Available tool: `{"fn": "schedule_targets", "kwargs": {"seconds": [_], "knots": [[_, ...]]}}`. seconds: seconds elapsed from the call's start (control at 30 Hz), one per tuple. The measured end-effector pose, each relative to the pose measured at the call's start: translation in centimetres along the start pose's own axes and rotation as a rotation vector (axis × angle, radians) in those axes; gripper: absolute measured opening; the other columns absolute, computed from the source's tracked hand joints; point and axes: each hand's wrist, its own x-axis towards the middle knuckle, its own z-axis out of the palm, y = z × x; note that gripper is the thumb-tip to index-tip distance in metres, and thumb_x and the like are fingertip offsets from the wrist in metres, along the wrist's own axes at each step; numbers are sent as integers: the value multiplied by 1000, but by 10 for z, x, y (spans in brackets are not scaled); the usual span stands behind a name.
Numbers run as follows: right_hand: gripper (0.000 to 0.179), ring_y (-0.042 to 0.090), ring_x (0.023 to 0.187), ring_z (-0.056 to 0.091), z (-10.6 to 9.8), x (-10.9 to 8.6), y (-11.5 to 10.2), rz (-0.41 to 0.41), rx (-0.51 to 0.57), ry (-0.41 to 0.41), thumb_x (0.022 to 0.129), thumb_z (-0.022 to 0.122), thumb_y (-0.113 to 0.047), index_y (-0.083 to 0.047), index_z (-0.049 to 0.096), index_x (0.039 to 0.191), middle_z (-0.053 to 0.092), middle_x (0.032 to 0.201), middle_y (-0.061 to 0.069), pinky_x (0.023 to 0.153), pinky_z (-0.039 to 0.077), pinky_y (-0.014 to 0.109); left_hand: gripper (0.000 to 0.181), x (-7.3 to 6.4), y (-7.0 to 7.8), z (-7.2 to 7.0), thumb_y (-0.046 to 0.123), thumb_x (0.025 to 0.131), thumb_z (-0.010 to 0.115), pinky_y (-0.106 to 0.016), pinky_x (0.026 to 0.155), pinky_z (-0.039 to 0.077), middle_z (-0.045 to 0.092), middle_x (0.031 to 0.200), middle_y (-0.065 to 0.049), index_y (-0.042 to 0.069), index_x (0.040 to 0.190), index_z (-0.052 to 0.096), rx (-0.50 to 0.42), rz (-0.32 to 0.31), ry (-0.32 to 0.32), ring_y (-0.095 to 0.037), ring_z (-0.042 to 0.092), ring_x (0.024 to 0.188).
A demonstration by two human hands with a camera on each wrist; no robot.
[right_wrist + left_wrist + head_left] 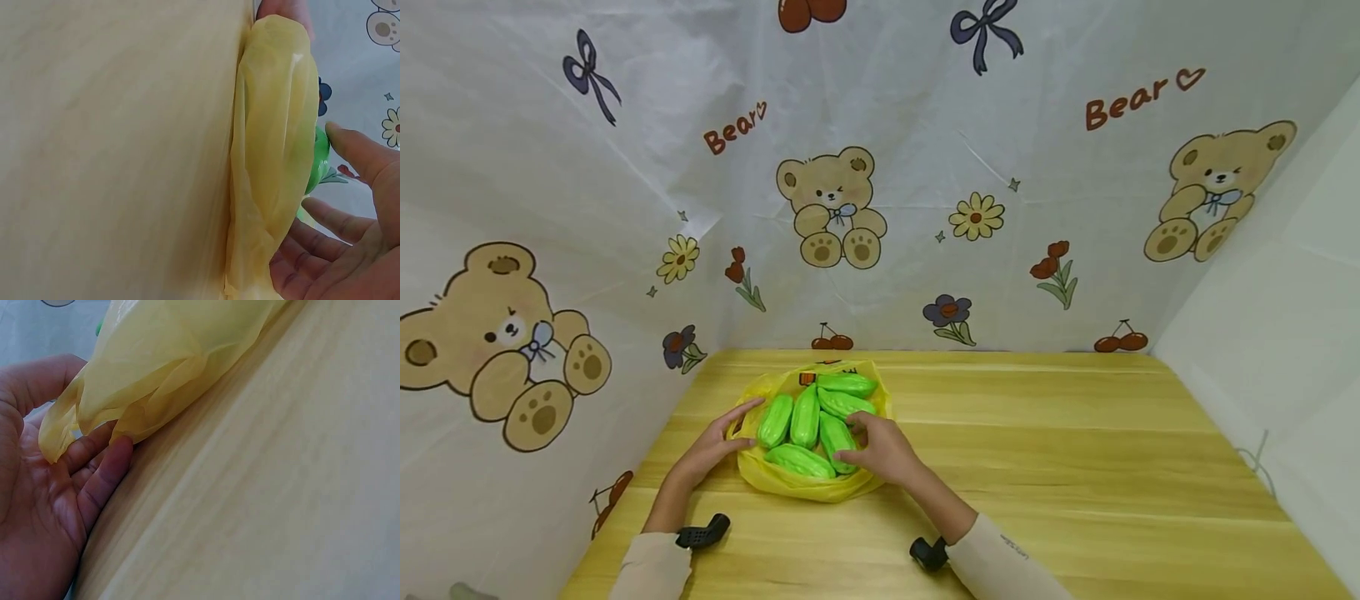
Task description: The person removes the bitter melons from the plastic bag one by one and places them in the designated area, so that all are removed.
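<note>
Several bright green, ridged bitter melons (805,417) lie inside a spread yellow plastic bag (790,487) on the wooden table. My left hand (703,450) rests against the bag's left side, thumb and fingers apart; in the left wrist view the loose yellow plastic (162,356) lies against its relaxed fingers. My right hand (883,450) reaches over the bag's right rim, with its fingertips by the rightmost bitter melon (833,435). The right wrist view shows thumb and fingers spread around a green end (320,159); whether they touch it I cannot tell.
The wooden table (1075,450) extends to the right of the bag. Behind and to the left hangs a white cloth (910,283) printed with bears and flowers. A thin pale cord (1258,462) lies at the right edge. Black devices (703,532) sit at both wrists.
</note>
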Motion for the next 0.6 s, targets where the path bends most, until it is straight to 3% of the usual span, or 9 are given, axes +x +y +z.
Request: {"fn": "schedule_targets", "kwargs": {"seconds": [0.6], "knots": [[75, 26, 97, 65, 4, 2, 5, 26, -26, -73, 79, 88, -37, 0, 58, 136, 68, 109, 8, 77, 52, 32, 68, 0, 0, -1, 8, 94, 68, -74, 112, 5, 29, 163, -19, 7, 156, 40, -12, 1, -2, -45, 9, 151]]}}
